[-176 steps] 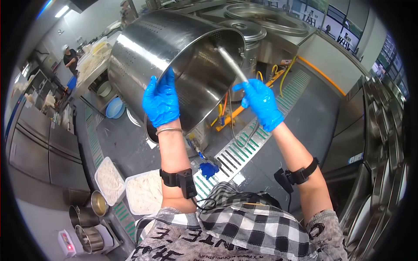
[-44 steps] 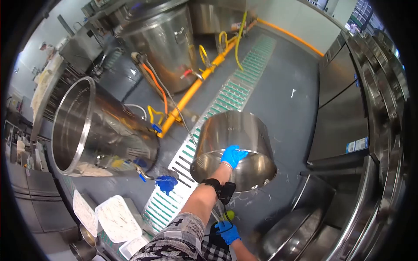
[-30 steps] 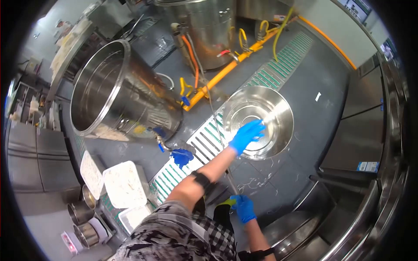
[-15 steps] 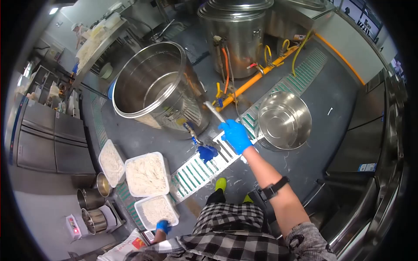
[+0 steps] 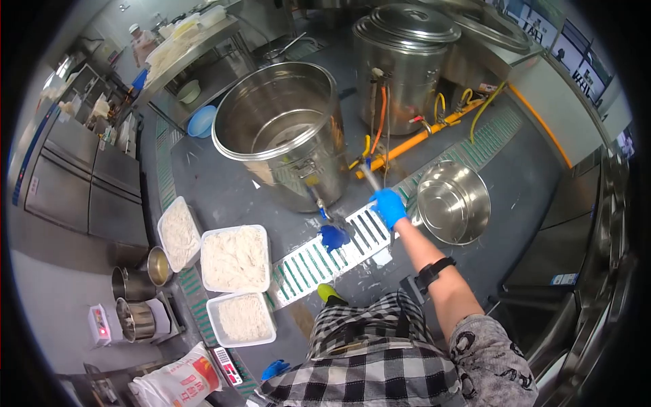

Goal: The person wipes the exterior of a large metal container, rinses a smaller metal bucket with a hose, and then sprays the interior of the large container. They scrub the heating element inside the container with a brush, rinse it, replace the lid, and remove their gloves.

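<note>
My right hand (image 5: 389, 207), in a blue glove, is closed round the metal handle (image 5: 370, 178) of a wide, shiny steel pot (image 5: 456, 207). That pot tilts beside the hand, and the glove hides most of the join. My left hand (image 5: 274, 370), also gloved in blue, hangs low by my checked apron, its fingers too small and partly hidden to read. Near it is a white tub (image 5: 272, 331) of pale, shredded-looking food. A larger tub (image 5: 267, 261) and another tub (image 5: 198, 234) with similar contents stand behind.
A big steel vat (image 5: 325, 136) with a tap stands ahead, with a lidded vat (image 5: 400, 74) beyond it. Yellow gas piping (image 5: 420, 141) crosses the floor. A drain grating (image 5: 298, 275) runs before me. A sack (image 5: 180, 381) lies lower left; a person (image 5: 141, 46) stands far back.
My left hand has come away from the nearest tub toward my apron. My right hand keeps its hold while the steel pot tilts further. The whole view has shifted, and the large vat appears further right.
</note>
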A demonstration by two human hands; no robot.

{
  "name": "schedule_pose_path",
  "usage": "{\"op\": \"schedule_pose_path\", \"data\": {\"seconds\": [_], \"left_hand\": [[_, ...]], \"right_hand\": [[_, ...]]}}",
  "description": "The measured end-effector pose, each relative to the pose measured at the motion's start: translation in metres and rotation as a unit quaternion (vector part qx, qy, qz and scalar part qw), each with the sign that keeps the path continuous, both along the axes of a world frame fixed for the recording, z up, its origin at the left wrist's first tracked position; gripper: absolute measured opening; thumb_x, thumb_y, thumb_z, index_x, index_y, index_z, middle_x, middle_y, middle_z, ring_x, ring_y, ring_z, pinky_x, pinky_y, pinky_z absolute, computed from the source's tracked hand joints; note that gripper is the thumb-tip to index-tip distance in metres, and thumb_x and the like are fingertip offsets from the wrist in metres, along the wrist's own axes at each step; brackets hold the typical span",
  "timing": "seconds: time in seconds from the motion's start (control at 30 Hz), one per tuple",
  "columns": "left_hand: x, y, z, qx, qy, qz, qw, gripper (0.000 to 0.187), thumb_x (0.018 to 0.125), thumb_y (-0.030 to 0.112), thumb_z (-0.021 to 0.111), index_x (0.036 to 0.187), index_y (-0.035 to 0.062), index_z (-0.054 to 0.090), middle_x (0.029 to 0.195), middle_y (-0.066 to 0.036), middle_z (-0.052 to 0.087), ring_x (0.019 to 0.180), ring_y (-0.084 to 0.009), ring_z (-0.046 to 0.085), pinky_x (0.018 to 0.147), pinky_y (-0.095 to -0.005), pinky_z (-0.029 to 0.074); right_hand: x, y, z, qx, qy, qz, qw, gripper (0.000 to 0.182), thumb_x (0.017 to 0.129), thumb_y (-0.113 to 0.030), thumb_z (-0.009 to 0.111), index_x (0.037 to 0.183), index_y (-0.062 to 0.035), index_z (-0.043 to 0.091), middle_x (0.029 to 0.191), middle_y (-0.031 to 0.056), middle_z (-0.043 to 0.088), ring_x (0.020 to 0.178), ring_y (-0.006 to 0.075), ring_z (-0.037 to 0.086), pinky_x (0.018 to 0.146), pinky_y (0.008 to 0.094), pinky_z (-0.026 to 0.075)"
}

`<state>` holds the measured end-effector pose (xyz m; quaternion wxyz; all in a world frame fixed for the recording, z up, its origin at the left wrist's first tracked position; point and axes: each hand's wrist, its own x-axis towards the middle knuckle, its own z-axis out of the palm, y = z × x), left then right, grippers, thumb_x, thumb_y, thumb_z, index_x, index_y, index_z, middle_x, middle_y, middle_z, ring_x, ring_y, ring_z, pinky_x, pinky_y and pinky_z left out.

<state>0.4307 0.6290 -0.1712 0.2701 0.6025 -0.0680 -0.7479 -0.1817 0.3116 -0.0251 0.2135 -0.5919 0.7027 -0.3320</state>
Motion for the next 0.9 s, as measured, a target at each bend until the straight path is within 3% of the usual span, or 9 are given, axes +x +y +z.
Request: {"op": "schedule_pose_path", "data": {"seconds": [0.07,0.1,0.17,0.3,0.43,0.67,0.8,0.87,0.9], "left_hand": [[0.005,-0.01,-0.004,-0.018,0.017,0.01,1.0,0.031,0.079,0.017,0.039,0.104,-0.0018,0.041,0.095,-0.021,0.05,0.087,-0.0334,0.051,0.073,-0.0435,0.043],[0.01,-0.016,-0.004,0.002,0.001,-0.02,1.0,0.032,0.08,0.016,0.038,0.106,-0.0026,0.039,0.099,-0.021,0.049,0.091,-0.033,0.05,0.077,-0.0425,0.042],[0.027,-0.031,-0.013,0.019,-0.01,-0.047,0.999,0.033,0.081,0.015,0.037,0.109,-0.0035,0.037,0.102,-0.021,0.048,0.095,-0.0326,0.048,0.082,-0.0415,0.04],[0.059,-0.052,-0.019,0.022,-0.003,0.008,1.0,0.034,0.08,0.016,0.039,0.109,-0.0012,0.038,0.101,-0.017,0.05,0.09,-0.0311,0.051,0.078,-0.0375,0.042],[0.07,-0.102,0.003,0.076,-0.094,0.029,0.992,0.032,0.078,0.02,0.043,0.106,0.0036,0.04,0.097,-0.015,0.052,0.085,-0.0283,0.052,0.072,-0.0365,0.042],[0.034,-0.262,0.065,0.046,-0.163,-0.008,0.986,0.029,0.076,0.025,0.048,0.102,0.0108,0.045,0.092,-0.01,0.055,0.077,-0.0242,0.055,0.063,-0.035,0.043],[-0.005,-0.366,0.095,-0.045,-0.16,-0.079,0.983,0.028,0.076,0.018,0.044,0.103,0.0095,0.045,0.092,-0.01,0.056,0.076,-0.0231,0.055,0.061,-0.0341,0.044],[-0.011,-0.405,0.097,-0.074,-0.154,-0.102,0.98,0.029,0.077,0.017,0.044,0.104,0.0093,0.045,0.092,-0.01,0.056,0.075,-0.0228,0.056,0.06,-0.0333,0.044],[-0.011,-0.426,0.098,-0.077,-0.154,-0.114,0.978,0.029,0.077,0.017,0.043,0.105,0.0094,0.045,0.092,-0.01,0.056,0.075,-0.0229,0.056,0.06,-0.0331,0.044]], "right_hand": [[-0.014,-0.03,0.008,0.023,-0.262,-0.099,0.96,0.016,0.072,-0.021,0.052,0.076,-0.0064,0.056,0.069,0.0109,0.054,0.058,0.0204,0.054,0.051,0.0306,0.043],[-0.016,-0.044,0.013,0.021,-0.257,-0.093,0.962,0.016,0.072,-0.021,0.052,0.076,-0.0064,0.056,0.069,0.0109,0.054,0.058,0.0204,0.054,0.051,0.0306,0.043],[-0.01,-0.066,0.033,0.019,-0.383,-0.172,0.908,0.021,0.078,-0.022,0.044,0.076,-0.0035,0.055,0.064,0.0089,0.055,0.051,0.0146,0.052,0.045,0.0249,0.041],[0.041,-0.069,0.079,0.093,-0.3,-0.145,0.938,0.023,0.08,-0.02,0.041,0.075,-0.0002,0.051,0.066,0.0084,0.056,0.049,0.0138,0.053,0.043,0.0246,0.04],[0.065,-0.079,0.057,0.115,-0.288,-0.094,0.946,0.025,0.081,-0.022,0.039,0.075,-0.001,0.052,0.066,0.0081,0.055,0.048,0.0132,0.052,0.042,0.0239,0.039],[0.054,-0.124,0.114,0.144,-0.281,-0.164,0.935,0.024,0.079,-0.02,0.043,0.075,-0.0005,0.057,0.054,0.0065,0.052,0.037,0.011,0.044,0.033,0.0231,0.032],[0.036,-0.173,0.126,0.138,-0.414,-0.165,0.884,0.024,0.079,-0.014,0.04,0.088,0.002,0.056,0.054,0.0024,0.049,0.034,0.0079,0.033,0.033,0.0204,0.03],[0.034,-0.197,0.133,0.133,-0.551,-0.095,0.819,0.025,0.079,-0.012,0.038,0.091,0.0031,0.054,0.055,-0.0012,0.044,0.036,0.0063,0.03,0.034,0.0199,0.03],[0.036,-0.21,0.135,0.126,-0.542,-0.091,0.826,0.027,0.08,-0.012,0.037,0.094,0.0036,0.053,0.056,-0.0029,0.04,0.037,0.0056,0.027,0.036,0.0203,0.03]]}}
